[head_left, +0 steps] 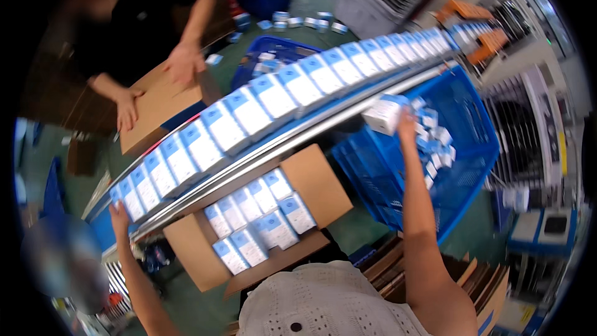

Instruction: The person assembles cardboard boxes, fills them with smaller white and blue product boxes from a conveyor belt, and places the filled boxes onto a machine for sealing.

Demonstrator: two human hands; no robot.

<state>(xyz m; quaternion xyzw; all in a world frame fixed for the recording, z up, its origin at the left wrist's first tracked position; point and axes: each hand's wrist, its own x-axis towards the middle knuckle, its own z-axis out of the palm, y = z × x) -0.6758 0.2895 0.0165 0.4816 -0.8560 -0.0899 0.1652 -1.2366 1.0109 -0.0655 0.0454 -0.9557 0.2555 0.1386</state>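
Note:
Above the blue crate (476, 143) on the right, my right hand (407, 126) grips a small white-and-blue box (384, 114) by its right side. My left hand (119, 219) is at the near left end of the conveyor, its fingers stretched along the end box (130, 200) of a long row. That row of white-and-blue boxes (271, 98) stands side by side along the conveyor. In front of me, below the belt, an open cardboard carton (317, 186) holds two rows of the same boxes, its flaps spread outward. One box in the nearer row sits slightly out of line.
Across the conveyor a co-worker's hands (186, 64) rest on a brown carton (158, 102). Loose boxes lie in my blue crate, in blue tubs (261, 0) beyond, and on the floor. Flattened cardboard (392, 267) stands by my right side. Orange machine parts (488, 46) flank the belt's far end.

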